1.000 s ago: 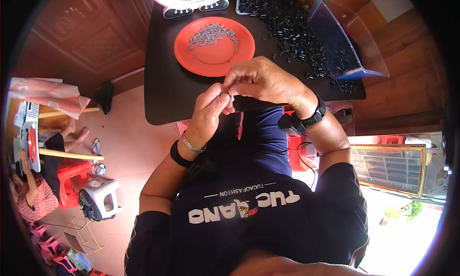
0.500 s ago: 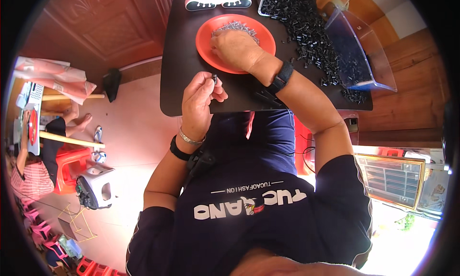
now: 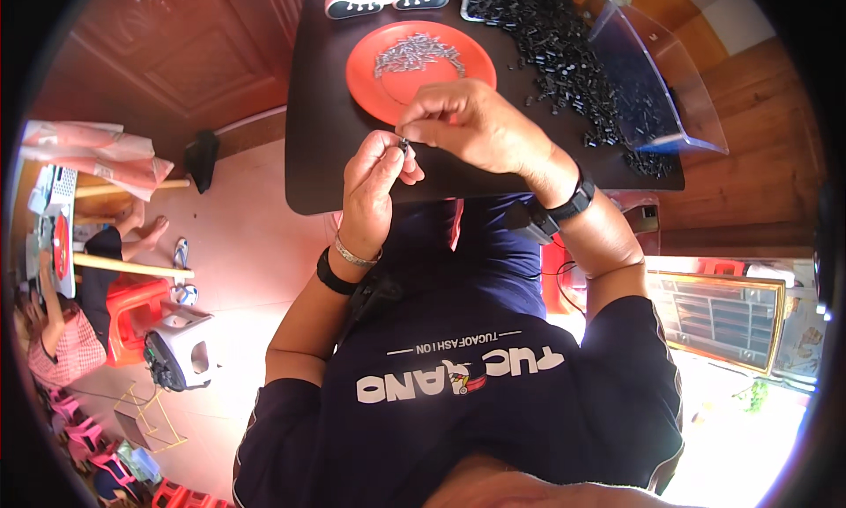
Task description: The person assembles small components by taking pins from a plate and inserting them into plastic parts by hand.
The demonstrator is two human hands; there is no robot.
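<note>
While both hands meet over the tabletop (image 3: 335,155), we pinch one small dark part (image 3: 404,144).

Left hand (image 3: 374,177) and right hand (image 3: 471,125) close fingertips on it — just below the orange plate (image 3: 366,67) of metal pieces (image 3: 419,51), black parts (image 3: 555,41) heaped nearby.

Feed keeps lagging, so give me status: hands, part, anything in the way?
Left hand and right hand pinch one small black part together above the table edge. Red plate of small metal pieces behind. Nothing in the way.
</note>
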